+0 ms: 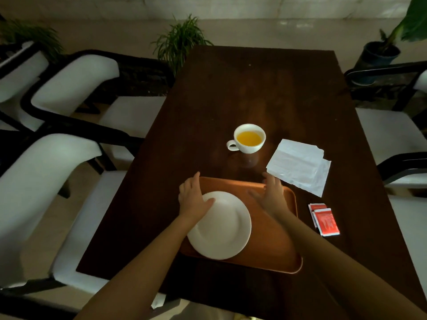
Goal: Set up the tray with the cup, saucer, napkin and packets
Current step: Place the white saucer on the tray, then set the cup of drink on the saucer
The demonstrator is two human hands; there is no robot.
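Note:
An orange tray [275, 241] lies on the dark wooden table near its front edge. A white saucer [223, 229] rests on the tray's left half, and my left hand [193, 199] grips its far left rim. My right hand [271, 192] hovers over the tray's far right part, fingers spread, holding nothing. Beyond the tray stands a white cup [249, 138] filled with yellow liquid, its handle pointing left. A white napkin [300, 166] lies to the right of the cup. Two red packets [324, 219] lie right of the tray.
The dark table [242, 88] stretches away from me. White-cushioned chairs with black frames [69, 88] line the left side, and more chairs [397, 135] stand on the right. Potted plants [180, 40] stand beyond the table's far end.

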